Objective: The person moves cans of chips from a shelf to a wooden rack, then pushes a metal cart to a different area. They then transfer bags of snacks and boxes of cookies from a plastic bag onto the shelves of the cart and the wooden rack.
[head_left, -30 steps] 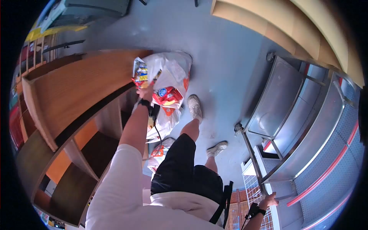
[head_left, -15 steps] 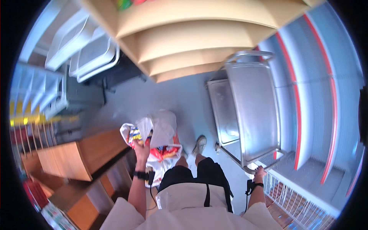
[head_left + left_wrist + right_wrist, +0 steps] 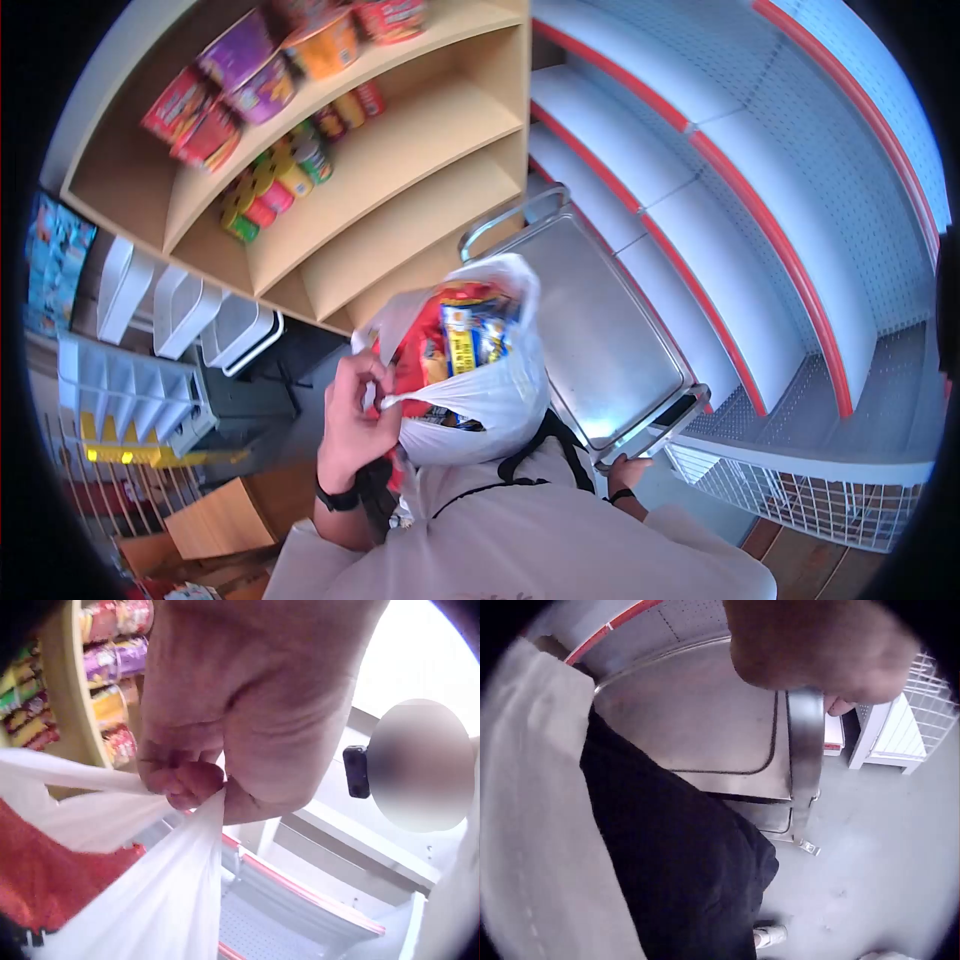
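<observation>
My left hand (image 3: 360, 415) grips the handle of a white plastic bag (image 3: 505, 420), lifted in front of my body. Red, blue and yellow snack packets (image 3: 462, 340) show through the bag's mouth. In the left wrist view, curled fingers (image 3: 187, 784) hold the bag's stretched white plastic (image 3: 169, 892), and something red shows inside. At lower right, my right hand (image 3: 628, 475) holds the end handle of a two-tier metal cart (image 3: 610, 340). Seen from the right wrist, that hand (image 3: 817, 652) lies over the cart's metal handle (image 3: 806, 742), with fingertips showing beyond the bar.
A wooden shelf unit (image 3: 400, 200) with noodle cups (image 3: 240, 50) and canisters (image 3: 280, 180) stands ahead. White shelves with red edges (image 3: 740, 200) line the right, above a wire basket (image 3: 800, 500). Brown wooden furniture (image 3: 225, 515) and white bins (image 3: 240, 335) are on the left.
The bag has come up from the floor in my left hand, to chest height beside the cart. The view has swung toward the shelves. My right hand stays at the cart handle.
</observation>
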### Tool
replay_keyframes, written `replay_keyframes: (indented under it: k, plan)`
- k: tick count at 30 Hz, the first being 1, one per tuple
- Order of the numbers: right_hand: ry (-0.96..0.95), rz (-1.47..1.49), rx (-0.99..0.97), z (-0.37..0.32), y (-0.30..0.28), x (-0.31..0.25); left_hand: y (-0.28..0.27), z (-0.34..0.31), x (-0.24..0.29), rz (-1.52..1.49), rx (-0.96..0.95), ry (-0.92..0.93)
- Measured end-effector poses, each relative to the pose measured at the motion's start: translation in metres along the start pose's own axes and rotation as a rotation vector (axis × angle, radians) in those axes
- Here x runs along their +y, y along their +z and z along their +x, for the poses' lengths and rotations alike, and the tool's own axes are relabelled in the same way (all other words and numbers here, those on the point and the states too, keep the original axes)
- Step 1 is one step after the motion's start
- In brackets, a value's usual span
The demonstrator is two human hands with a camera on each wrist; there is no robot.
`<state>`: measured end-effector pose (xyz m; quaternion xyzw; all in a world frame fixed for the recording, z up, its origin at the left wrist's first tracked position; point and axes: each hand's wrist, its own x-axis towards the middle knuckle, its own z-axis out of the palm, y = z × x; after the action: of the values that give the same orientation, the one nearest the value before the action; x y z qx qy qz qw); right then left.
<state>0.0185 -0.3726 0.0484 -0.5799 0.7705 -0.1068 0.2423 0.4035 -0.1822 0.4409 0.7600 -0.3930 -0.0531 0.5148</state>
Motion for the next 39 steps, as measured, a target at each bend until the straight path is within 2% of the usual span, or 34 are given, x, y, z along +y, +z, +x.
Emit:
replay_keyframes:
  k: [3,6,11,13,17,21,23,24,25,27,29,31,33,34,35,37,39]
  plan:
    - [0.025,0.020,-0.007,-0.014,-0.022,-0.018,0.030,0.065,0.039,0.191,-0.213,0.258]
    - [0.034,0.080,0.038,-0.011,-0.001,-0.007,0.058,0.123,0.044,0.270,-0.375,0.282]
    - [0.088,0.155,0.080,-0.016,0.004,-0.007,0.116,0.198,0.048,0.338,-0.509,0.473]
    - [0.099,0.153,0.053,-0.015,0.004,-0.008,0.138,0.222,0.047,0.251,-0.535,0.427]
    - [0.137,0.159,0.066,-0.014,0.006,-0.010,0.171,0.255,0.052,0.212,-0.565,0.512]
    - [0.266,0.158,0.044,-0.016,0.005,-0.018,0.191,0.282,0.047,0.174,-0.578,0.535]
    - [0.205,0.139,0.166,-0.016,0.012,-0.017,0.193,0.296,0.038,0.181,-0.601,0.550]
    - [0.294,0.164,0.063,-0.014,0.014,-0.013,0.193,0.300,0.035,0.165,-0.633,0.521]
    - [0.314,0.167,0.070,-0.016,0.013,-0.020,0.194,0.306,0.031,0.148,-0.668,0.494]
    - [0.409,-0.273,0.191,-0.019,0.009,-0.042,0.195,0.315,0.016,0.146,-0.689,0.506]
    - [0.510,-0.513,0.287,-0.021,0.004,-0.070,0.195,0.325,-0.001,0.088,-0.721,0.547]
    - [0.401,-0.534,0.473,-0.022,-0.003,-0.104,0.196,0.347,-0.020,0.068,-0.778,0.520]
    - [0.374,-0.345,0.447,-0.022,-0.004,-0.148,0.204,0.368,-0.061,0.017,-0.888,0.537]
    - [0.307,-0.271,0.441,-0.021,0.011,-0.161,0.205,0.373,-0.081,0.008,-0.992,0.485]
    - [0.240,-0.198,0.437,-0.022,0.025,-0.175,0.209,0.372,-0.104,-0.009,-1.071,0.549]
    - [0.076,0.095,0.412,-0.026,0.034,-0.216,0.208,0.360,-0.126,-0.035,-1.177,0.633]
    - [-0.042,0.222,0.373,-0.035,0.016,-0.271,0.207,0.362,-0.134,-0.066,-1.184,0.629]
